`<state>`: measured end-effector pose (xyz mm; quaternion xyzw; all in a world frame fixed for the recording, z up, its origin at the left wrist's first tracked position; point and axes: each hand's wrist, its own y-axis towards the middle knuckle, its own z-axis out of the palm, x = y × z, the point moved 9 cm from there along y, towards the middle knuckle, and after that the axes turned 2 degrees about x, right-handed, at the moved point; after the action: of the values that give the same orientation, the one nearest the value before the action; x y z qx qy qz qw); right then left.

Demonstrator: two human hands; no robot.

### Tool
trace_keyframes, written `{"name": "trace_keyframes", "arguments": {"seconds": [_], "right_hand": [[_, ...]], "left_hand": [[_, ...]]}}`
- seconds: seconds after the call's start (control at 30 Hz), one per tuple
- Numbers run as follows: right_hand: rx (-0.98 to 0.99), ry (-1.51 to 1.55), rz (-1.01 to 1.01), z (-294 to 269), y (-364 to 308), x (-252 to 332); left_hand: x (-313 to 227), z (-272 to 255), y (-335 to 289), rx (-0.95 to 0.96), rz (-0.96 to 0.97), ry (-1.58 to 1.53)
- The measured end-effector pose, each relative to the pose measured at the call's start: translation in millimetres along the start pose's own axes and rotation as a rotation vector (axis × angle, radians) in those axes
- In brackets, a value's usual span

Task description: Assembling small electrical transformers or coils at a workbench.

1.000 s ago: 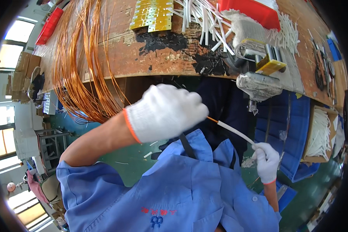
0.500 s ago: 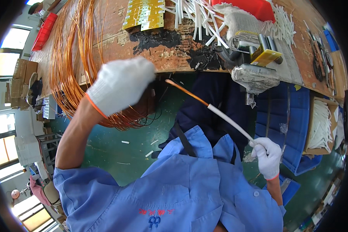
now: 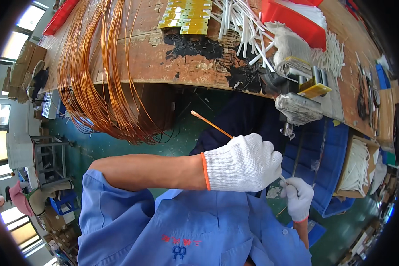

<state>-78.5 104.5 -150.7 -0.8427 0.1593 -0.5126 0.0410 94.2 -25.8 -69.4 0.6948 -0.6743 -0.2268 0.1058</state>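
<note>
Head view: your left hand [image 3: 244, 163] is curled over the middle of the copper lead [image 3: 212, 124], fingers closed around it, though the fingertips are hidden and how tightly they press cannot be told. The lead's long axis slants from far left to near right, its uncovered end sticking out past your left hand toward the bench [image 3: 150, 57]. At near right a short stretch of white sleeve [image 3: 283, 178] shows between your hands, its end pinched by the right hand [image 3: 299, 198]. Your left is nearer the uncovered end, your right the sleeved one; the copper coil [image 3: 73, 84] hangs well apart, far left.
</note>
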Motion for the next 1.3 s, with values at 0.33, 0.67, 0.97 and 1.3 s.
{"name": "trace_keyframes", "arguments": {"seconds": [0.33,0.67,0.97,1.3], "right_hand": [[0.048,0.155,0.211,0.4,-9.2,-28.8],[0.058,0.132,0.049,10.2,7.9,3.9],[-0.039,0.048,-0.085,7.4,28.5,41.6],[-0.137,-0.361,-0.431,-20.0,53.2,113.1]], "left_hand": [[8.6,-16.8,8.7,0.053,0.023,0.090],[9.4,-19.5,4.8,0.080,0.021,0.093],[15.8,-19.6,8.0,0.053,-0.023,0.055],[32.5,-25.9,15.5,-0.001,-0.055,0.053]]}}
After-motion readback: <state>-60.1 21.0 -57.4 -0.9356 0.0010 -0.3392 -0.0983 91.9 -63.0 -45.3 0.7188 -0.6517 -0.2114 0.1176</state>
